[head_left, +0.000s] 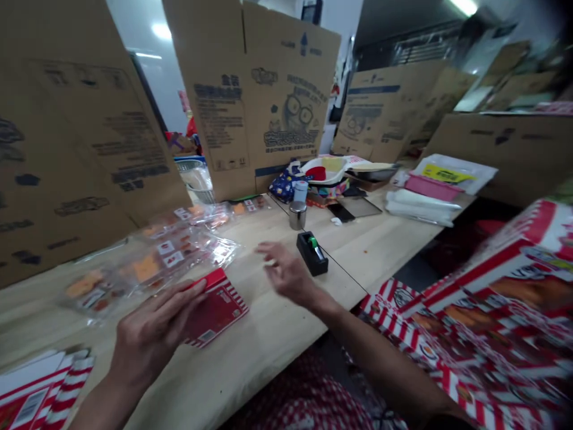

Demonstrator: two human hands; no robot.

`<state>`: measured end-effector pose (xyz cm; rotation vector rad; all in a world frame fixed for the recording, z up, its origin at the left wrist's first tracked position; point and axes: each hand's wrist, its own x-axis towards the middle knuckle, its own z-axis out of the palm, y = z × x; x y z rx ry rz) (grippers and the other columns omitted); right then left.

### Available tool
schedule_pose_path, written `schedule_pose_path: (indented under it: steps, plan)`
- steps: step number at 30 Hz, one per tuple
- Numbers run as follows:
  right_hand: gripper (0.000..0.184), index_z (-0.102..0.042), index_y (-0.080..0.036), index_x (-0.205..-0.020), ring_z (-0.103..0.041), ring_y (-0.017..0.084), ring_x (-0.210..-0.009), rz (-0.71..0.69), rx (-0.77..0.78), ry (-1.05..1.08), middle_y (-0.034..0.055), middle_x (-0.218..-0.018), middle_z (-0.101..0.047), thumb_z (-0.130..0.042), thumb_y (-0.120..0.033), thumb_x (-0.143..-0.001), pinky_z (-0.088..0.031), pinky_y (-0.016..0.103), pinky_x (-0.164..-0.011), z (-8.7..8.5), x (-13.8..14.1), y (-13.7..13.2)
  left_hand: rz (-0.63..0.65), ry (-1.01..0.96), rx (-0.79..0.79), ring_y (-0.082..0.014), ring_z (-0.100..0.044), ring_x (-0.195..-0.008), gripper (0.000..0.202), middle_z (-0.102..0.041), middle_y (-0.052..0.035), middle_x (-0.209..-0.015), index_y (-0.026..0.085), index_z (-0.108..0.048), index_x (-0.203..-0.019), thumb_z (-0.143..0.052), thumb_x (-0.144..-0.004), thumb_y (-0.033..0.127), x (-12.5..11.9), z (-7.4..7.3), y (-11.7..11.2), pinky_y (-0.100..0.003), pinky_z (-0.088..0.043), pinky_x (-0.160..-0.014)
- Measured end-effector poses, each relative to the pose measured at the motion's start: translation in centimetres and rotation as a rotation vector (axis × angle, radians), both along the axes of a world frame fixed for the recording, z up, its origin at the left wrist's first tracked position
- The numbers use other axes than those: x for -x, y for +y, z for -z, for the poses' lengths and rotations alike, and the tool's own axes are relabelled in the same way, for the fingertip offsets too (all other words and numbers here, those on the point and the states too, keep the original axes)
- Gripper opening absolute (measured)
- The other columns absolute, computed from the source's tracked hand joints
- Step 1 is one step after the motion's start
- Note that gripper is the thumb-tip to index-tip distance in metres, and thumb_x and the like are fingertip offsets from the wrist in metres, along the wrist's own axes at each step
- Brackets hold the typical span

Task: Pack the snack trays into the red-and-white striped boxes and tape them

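My left hand [154, 331] grips a small red carton [217, 313] with red-and-white striped edges, a little above the wooden table. Its fingers lie over the carton's top left side. My right hand [289, 275] is raised over the table to the right of the carton, fingers apart and holding nothing. Just beyond that hand stands a black tape dispenser [312, 254] with a green-cored roll. Behind the carton, several clear plastic packets [147, 266] with orange pieces inside lie in a loose pile.
Flat striped cartons [42, 391] lie at the lower left. Many red-and-white boxes [505, 298] are stacked at the right. A metal tin [298, 215], a phone [341, 212] and plastic trays [436, 185] sit farther back. Large cardboard sheets [268, 89] wall off the table's far side.
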<state>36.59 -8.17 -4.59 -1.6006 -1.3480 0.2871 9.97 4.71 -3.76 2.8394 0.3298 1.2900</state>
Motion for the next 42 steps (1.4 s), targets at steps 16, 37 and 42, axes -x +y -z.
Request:
schedule_pose_path:
  steps: [16,37,42]
  plan:
    - [0.029,-0.062,-0.014,-0.119,-0.066,0.014,-0.078,0.423,0.631,0.828,0.0051,-0.101,-0.067,-0.061,-0.036,-0.100,-0.059,0.029,-0.066,6.5,-13.6,-5.3,-0.136,-0.035,0.009,-0.0247,-0.073,-0.084,0.028,-0.077,-0.0017,-0.102,0.027,-0.073,-0.108,-0.054,-0.098,0.045,-4.5,0.7,-2.9,-0.035,-0.054,-0.070]
    - [0.020,-0.062,-0.014,-0.079,-0.062,0.016,-0.080,0.644,0.210,0.570,0.0034,-0.088,-0.065,-0.069,-0.030,-0.088,-0.052,0.029,-0.071,10.1,-8.7,-7.6,-0.219,0.069,0.103,-0.0207,-0.069,-0.087,0.008,-0.072,-0.0041,-0.103,0.022,-0.066,-0.089,-0.062,-0.095,0.026,-4.4,-0.8,-4.7,-0.032,-0.050,-0.073]
    - [0.015,-0.062,-0.019,-0.082,-0.055,0.014,-0.061,0.395,0.130,0.486,-0.0018,-0.067,-0.060,-0.067,-0.033,-0.083,-0.044,0.026,-0.058,5.6,-2.5,-7.6,-0.124,0.052,0.166,-0.0191,-0.063,-0.088,0.008,-0.068,-0.0069,-0.097,0.019,-0.066,-0.096,-0.059,-0.095,0.017,-3.6,-1.0,-5.4,-0.033,-0.051,-0.077]
